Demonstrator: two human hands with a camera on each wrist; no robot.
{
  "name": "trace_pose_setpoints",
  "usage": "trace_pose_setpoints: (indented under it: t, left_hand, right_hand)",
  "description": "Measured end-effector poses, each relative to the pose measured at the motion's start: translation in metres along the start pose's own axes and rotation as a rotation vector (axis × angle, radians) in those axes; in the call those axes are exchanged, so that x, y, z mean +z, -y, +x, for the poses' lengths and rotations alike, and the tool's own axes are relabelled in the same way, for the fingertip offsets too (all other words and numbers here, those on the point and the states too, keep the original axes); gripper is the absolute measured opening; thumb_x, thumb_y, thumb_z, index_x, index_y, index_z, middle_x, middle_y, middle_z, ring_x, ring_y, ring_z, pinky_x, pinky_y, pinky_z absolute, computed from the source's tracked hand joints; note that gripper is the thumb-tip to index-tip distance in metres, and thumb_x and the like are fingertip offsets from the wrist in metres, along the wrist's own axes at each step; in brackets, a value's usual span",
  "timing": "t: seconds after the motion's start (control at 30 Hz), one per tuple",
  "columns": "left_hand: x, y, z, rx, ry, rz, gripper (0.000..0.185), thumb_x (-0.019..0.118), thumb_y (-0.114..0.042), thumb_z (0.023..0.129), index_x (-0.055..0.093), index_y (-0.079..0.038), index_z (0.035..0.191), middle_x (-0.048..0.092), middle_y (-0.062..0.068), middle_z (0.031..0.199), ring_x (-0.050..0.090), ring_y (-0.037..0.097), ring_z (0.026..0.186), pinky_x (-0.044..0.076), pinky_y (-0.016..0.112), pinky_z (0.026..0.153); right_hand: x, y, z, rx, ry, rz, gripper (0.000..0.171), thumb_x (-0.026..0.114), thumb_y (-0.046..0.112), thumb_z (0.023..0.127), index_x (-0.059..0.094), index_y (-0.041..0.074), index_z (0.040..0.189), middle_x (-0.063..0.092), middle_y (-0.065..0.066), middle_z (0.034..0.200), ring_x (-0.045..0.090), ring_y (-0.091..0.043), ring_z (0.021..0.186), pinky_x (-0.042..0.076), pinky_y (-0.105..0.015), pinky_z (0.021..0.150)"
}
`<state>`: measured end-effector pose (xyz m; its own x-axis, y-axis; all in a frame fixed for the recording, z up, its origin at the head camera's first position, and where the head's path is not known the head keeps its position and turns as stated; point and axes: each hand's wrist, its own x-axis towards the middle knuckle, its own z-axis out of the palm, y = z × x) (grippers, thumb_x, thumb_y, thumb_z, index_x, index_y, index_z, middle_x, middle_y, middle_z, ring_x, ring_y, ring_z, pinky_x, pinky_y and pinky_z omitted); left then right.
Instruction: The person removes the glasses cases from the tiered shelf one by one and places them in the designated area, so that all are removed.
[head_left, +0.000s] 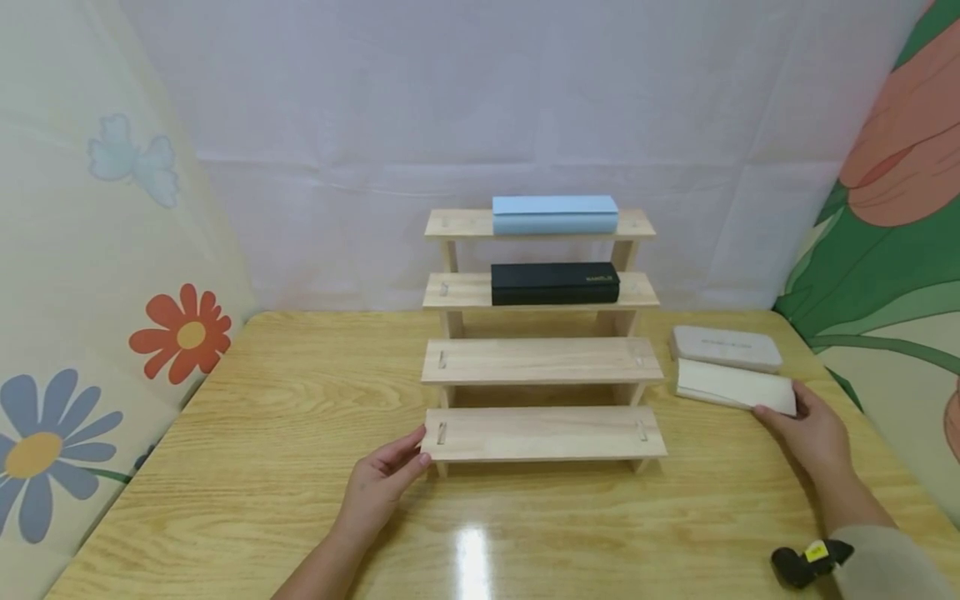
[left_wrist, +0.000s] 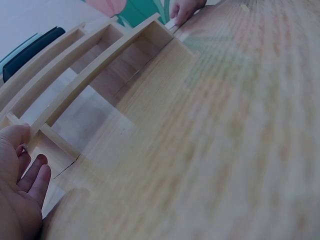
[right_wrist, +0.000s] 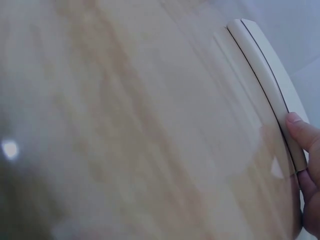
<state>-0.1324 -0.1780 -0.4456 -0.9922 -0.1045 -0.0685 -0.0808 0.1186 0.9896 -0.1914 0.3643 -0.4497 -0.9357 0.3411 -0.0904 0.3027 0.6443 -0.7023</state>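
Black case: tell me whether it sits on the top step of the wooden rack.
No, the black case sits on the second step; the blue case has the top.

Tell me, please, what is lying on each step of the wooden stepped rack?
The wooden rack carries a light blue box on its top step and a black box on the second. The two lower steps show bare wood; the space beneath them is hidden.

2 cases [head_left: 726,348] right of stepped rack [head_left: 542,433], 2 boxes [head_left: 555,214] on its upper steps
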Motion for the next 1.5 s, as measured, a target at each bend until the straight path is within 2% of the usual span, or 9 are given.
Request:
trace_pose_setpoints:
  t: [0.43, 0.73, 1.1, 1.5]
  left_hand:
    - [0.0, 0.001, 0.001, -0.004, -0.003, -0.003, 0.041, 0.071, -0.003, 0.087, 0.061, 0.002, 0.126, 0.067, -0.019, 0.116, 0.064, -0.006, 0.099, 0.055, 0.015, 0.087]
    - [0.0, 0.001, 0.0, -0.004, -0.005, 0.001, 0.041, 0.072, -0.004, 0.086, 0.062, 0.001, 0.126, 0.067, -0.017, 0.118, 0.064, -0.005, 0.098, 0.055, 0.015, 0.086]
    - [0.0, 0.002, 0.0, 0.001, 0.0, -0.013, 0.042, 0.072, -0.004, 0.086, 0.061, 0.002, 0.127, 0.068, -0.015, 0.117, 0.065, -0.004, 0.098, 0.056, 0.015, 0.086]
    - [-0.001, 0.002, -0.001, 0.021, 0.012, -0.019, 0.042, 0.071, -0.004, 0.087, 0.06, 0.003, 0.127, 0.067, -0.028, 0.108, 0.065, -0.004, 0.098, 0.055, 0.014, 0.086]
  right_hand:
    - [0.002, 0.004, 0.005, 0.001, -0.043, 0.036, 0.084, 0.057, 0.044, 0.096, 0.017, -0.005, 0.152, 0.026, -0.035, 0.152, 0.035, -0.052, 0.135, 0.035, -0.06, 0.111]
    - [0.003, 0.005, 0.012, 0.047, -0.052, 0.047, 0.081, 0.054, 0.043, 0.098, 0.018, -0.005, 0.152, 0.025, -0.034, 0.153, 0.032, -0.05, 0.138, 0.035, -0.058, 0.112]
    - [0.002, 0.009, 0.022, 0.048, -0.055, 0.021, 0.079, 0.053, 0.041, 0.098, 0.018, -0.006, 0.152, 0.031, -0.037, 0.149, 0.036, -0.05, 0.134, 0.035, -0.059, 0.112]
    - [0.002, 0.01, 0.028, 0.047, -0.063, 0.018, 0.079, 0.054, 0.04, 0.098, 0.019, -0.007, 0.151, 0.033, -0.037, 0.148, 0.037, -0.049, 0.133, 0.034, -0.059, 0.112]
